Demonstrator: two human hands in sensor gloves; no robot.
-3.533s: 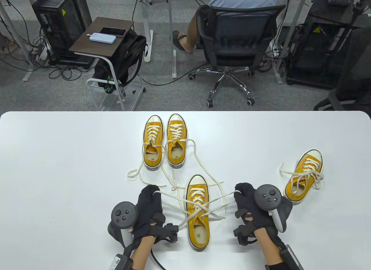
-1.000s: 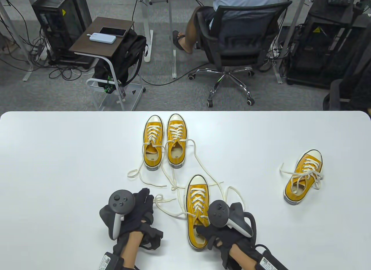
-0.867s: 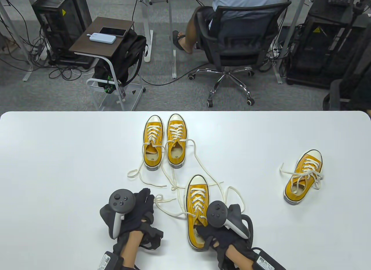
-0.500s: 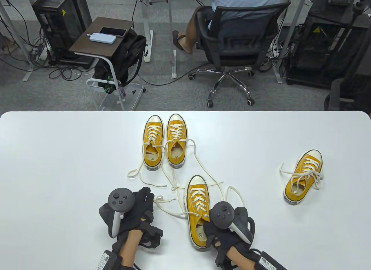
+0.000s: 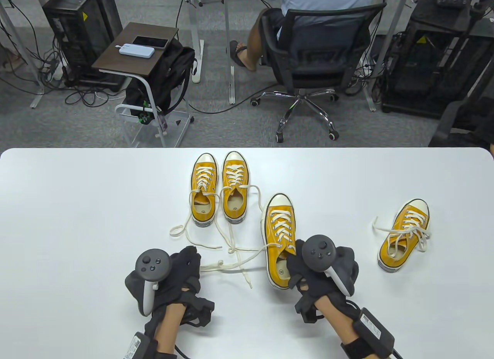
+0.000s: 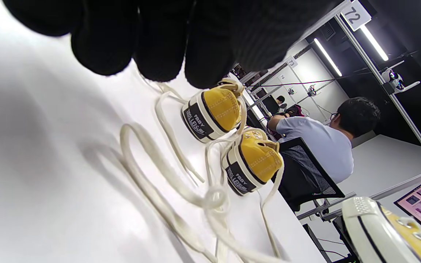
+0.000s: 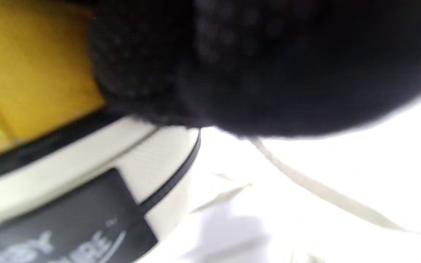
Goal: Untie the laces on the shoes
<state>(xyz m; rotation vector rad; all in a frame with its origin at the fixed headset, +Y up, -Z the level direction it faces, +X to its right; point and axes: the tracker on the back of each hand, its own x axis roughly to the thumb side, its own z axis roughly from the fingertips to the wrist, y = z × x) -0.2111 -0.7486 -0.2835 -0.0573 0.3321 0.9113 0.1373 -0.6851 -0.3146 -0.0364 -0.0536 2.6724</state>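
Observation:
Four yellow canvas shoes with cream laces are on the white table. A pair stands at the back centre with loose laces trailing toward me. My right hand grips the heel of a third shoe, just right of the pair; its loose lace trails left across the table. The right wrist view shows the glove on the yellow heel, blurred. My left hand rests open on the table, fingertips at that lace's end. A fourth shoe lies at the right, its laces crossed over its top.
The left wrist view shows my fingers over the table, the pair's heels, loose laces and the held shoe's toe cap. Beyond the far edge sit an office chair with a person, and a side table.
My right hand has gripped the near shoe's heel and moved it away from me and to the right, beside the pair; its laces dragged along. My left hand let go of the lace and shifted slightly left.

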